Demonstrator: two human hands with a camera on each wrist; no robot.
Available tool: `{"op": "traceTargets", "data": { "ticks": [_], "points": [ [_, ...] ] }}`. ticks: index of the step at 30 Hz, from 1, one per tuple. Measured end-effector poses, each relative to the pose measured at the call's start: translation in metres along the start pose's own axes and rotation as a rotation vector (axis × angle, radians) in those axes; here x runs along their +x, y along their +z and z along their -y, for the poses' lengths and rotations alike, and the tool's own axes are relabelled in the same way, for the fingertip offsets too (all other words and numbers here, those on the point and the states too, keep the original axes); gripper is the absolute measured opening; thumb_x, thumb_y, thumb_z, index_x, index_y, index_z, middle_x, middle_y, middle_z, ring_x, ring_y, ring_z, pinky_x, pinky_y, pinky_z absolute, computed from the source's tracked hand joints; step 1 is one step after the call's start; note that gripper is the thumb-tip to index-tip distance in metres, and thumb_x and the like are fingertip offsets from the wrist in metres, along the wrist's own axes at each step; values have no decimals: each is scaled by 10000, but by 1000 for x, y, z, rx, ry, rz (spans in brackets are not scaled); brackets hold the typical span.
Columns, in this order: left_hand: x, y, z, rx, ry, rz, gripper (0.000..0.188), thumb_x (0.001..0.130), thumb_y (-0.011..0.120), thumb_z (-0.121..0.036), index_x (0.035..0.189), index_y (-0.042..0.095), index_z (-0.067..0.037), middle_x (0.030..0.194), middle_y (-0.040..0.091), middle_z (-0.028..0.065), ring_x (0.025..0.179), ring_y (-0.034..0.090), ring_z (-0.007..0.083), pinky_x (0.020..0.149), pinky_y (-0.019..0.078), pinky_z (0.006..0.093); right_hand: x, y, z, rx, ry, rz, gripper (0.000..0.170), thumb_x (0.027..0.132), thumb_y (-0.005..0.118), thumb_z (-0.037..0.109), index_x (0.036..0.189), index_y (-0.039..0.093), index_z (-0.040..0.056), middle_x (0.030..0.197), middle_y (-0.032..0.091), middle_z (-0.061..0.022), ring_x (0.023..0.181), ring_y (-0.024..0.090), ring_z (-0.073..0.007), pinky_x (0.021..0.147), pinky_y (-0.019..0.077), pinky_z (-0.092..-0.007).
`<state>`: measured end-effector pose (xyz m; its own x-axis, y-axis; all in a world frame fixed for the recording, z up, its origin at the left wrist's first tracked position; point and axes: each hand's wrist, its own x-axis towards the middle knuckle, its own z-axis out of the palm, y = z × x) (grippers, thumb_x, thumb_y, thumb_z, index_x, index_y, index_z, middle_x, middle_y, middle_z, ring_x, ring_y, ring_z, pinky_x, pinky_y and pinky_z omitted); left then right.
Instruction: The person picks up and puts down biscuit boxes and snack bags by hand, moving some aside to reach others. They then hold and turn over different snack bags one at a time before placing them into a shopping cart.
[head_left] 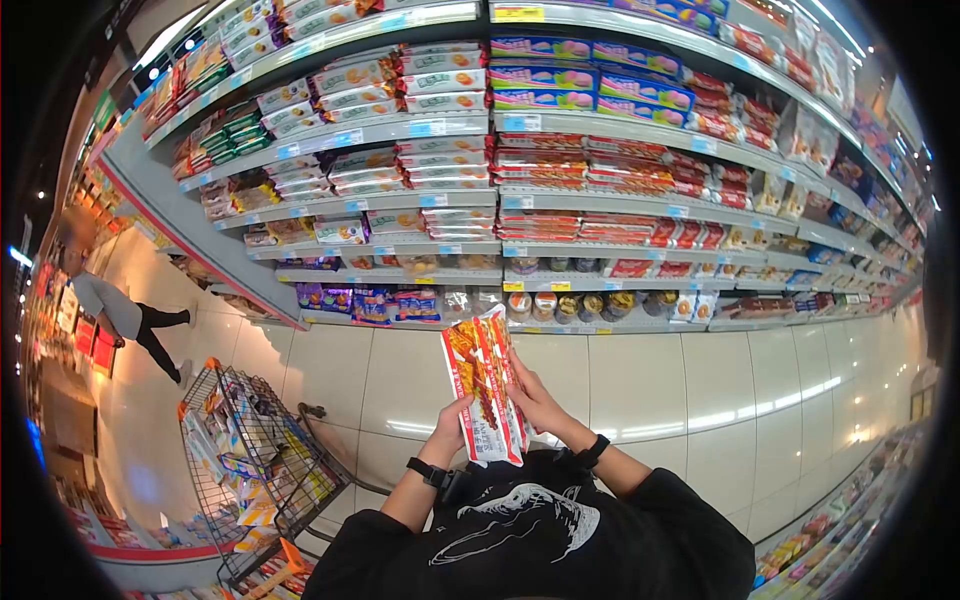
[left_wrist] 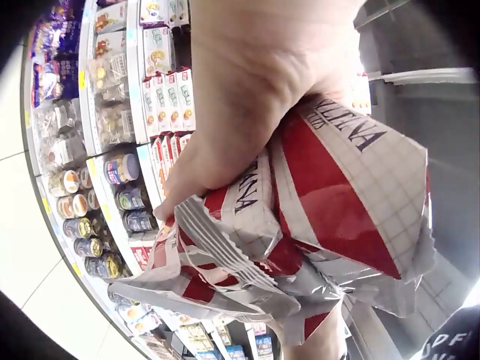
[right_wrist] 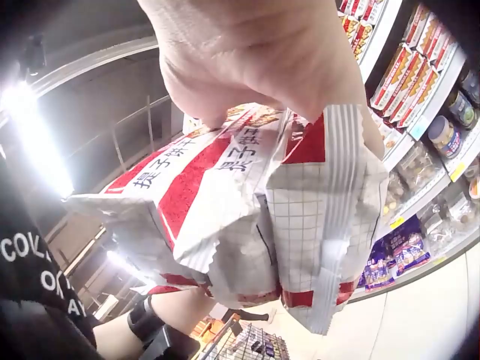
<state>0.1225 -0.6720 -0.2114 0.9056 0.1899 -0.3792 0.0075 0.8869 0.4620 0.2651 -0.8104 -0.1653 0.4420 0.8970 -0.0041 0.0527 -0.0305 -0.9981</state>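
In the head view, both hands hold red-and-white raisin biscuit packs (head_left: 485, 385) side by side in front of the chest, with golden biscuit pictures on the upper faces. The left hand (head_left: 450, 428) grips their left edge, thumb on top. From the right side, the right hand (head_left: 537, 398) grips them too, its thumb over the face. In the left wrist view, crimped silver pack ends (left_wrist: 232, 247) jut out below the left hand (left_wrist: 247, 90). Red stripes and Chinese lettering mark the packs (right_wrist: 202, 180) beneath the right hand (right_wrist: 262, 60); the fingers' undersides are hidden.
Ahead stand supermarket shelves (head_left: 560, 192) stacked with biscuit packs, with jars (head_left: 545, 305) on the lowest level. A loaded shopping cart (head_left: 255, 450) is at the left on the tiled floor (head_left: 640, 380). Farther left, a person (head_left: 120, 310) walks in the aisle.
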Motion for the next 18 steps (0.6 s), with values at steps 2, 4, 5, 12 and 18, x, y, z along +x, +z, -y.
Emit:
{"op": "traceTargets", "data": {
  "ticks": [2,4,5,12,18],
  "points": [
    [-7,0,8,17,-22,8,470,902,484,-238,1273,422,43,1167,580,189,1032,598,287,932,459,403,-19,5,2,-39,-14,-26,680,946,466,169,1468,51,37,1403,331,-192,1241,372,-237,1039,285,-344],
    [-21,2,16,24,-42,11,474,902,484,-240,1277,418,42,1170,577,189,1039,594,286,932,459,403,-37,14,-2,-79,-19,-45,709,934,488,177,1468,43,36,1408,317,-200,1253,361,-249,1048,275,-355],
    [-30,2,20,36,-58,-1,477,903,482,-244,1281,414,40,1177,573,187,1048,590,284,932,459,403,-44,19,-7,-53,-30,-40,741,919,514,174,1466,35,30,1417,302,-202,1276,336,-251,1059,261,-361],
    [-86,-28,63,114,-94,-71,500,902,456,-259,1302,404,36,1202,560,201,1057,586,295,947,454,414,-100,63,-23,113,-39,-27,832,864,608,157,1457,45,0,1375,342,-235,1258,370,-281,1051,285,-371],
    [-119,-41,94,94,-138,-61,497,908,450,-263,1304,398,33,1192,567,192,1045,594,282,939,461,400,-144,85,-28,196,24,-51,832,861,621,150,1452,59,-15,1400,333,-204,1263,372,-232,1045,300,-346]
  ]
}}
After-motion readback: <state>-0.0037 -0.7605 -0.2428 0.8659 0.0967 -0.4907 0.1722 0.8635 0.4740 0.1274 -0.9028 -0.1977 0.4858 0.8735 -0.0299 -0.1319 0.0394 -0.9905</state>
